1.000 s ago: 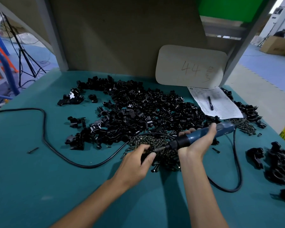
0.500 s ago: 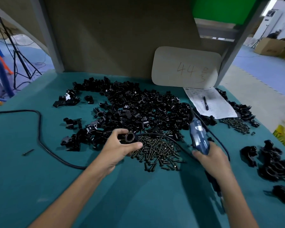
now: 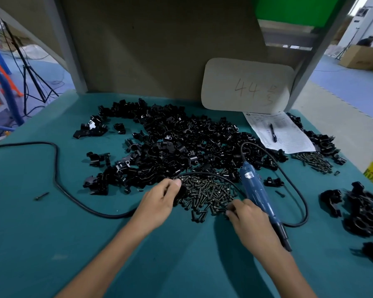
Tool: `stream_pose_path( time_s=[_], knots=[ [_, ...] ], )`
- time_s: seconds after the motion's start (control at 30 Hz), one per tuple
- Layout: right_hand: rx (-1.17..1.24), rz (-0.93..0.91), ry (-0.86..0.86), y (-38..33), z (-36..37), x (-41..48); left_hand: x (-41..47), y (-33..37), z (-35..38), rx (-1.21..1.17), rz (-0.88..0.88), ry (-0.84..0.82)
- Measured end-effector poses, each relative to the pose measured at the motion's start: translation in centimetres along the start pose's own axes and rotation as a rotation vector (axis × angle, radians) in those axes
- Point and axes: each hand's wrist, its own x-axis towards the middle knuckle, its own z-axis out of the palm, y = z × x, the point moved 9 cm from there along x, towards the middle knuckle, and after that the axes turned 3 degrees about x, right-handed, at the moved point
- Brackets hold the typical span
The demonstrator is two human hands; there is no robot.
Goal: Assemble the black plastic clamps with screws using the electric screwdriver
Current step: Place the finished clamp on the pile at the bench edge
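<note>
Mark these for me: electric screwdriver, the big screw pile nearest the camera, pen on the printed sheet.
electric screwdriver (image 3: 256, 190): head view, middle of the blue body.
screw pile (image 3: 207, 193): head view, centre of the heap.
pen (image 3: 273, 132): head view, middle of the barrel.

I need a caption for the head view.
Left hand grips black plastic clamp; right hand, holding the blue electric screwdriver, touches dark metal screws.

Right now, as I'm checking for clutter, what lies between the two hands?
In the head view, a heap of loose screws lies between the left hand and the right hand; a black cord arches over its far edge.
</note>
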Motion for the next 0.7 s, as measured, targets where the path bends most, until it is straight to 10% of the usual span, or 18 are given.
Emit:
stream_pose_path(
  time_s=[0.4, 0.7],
  knots=[
    [-0.077, -0.031, -0.028, -1.0, 0.7, -0.3, -0.9, 2.1, 0.8, 0.056, 0.175, 0.101],
    [0.883, -0.214, 0.071, -5.7, -4.4, -0.7, -2.3, 5.5, -0.1, 0.156, 0.344, 0.145]
  ],
)
